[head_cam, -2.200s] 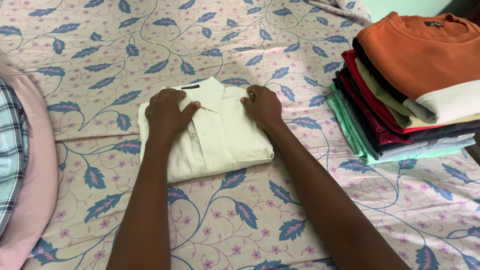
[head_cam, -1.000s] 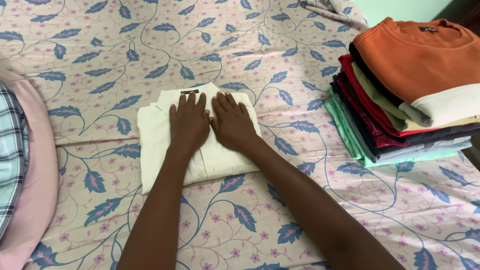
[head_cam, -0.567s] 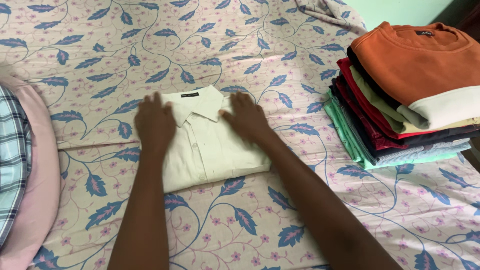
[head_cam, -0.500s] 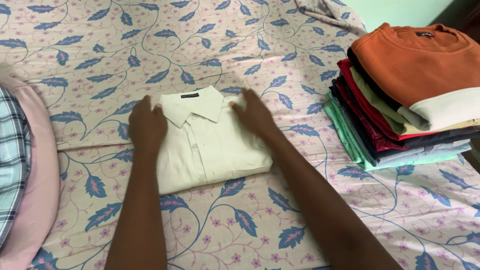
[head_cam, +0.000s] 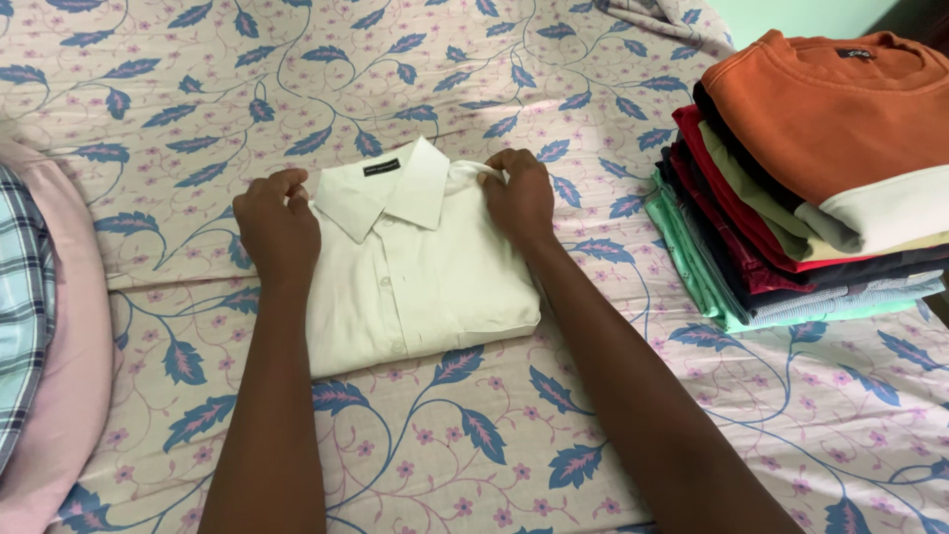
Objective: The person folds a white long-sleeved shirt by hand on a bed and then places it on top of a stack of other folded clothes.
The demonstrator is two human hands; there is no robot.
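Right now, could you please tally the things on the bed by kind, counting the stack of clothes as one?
Folded white collared shirt, gripped at its two upper edges by the left hand and right hand: 1
Stack of folded clothes, orange on top: 1
Pink pillow with checked cloth: 1
Total: 3, all on the floral bedsheet.

Both forearms run off the bottom edge, so nothing above the elbows shows. The left hand (head_cam: 279,225) covers the left shoulder of the folded white shirt (head_cam: 420,272); its fingertips curl under, out of sight. The right hand (head_cam: 519,198) hides the other shoulder. The stack of folded clothes (head_cam: 811,188) is cut by the right edge. The pink pillow (head_cam: 59,346) and checked cloth (head_cam: 20,297) are cropped at left.
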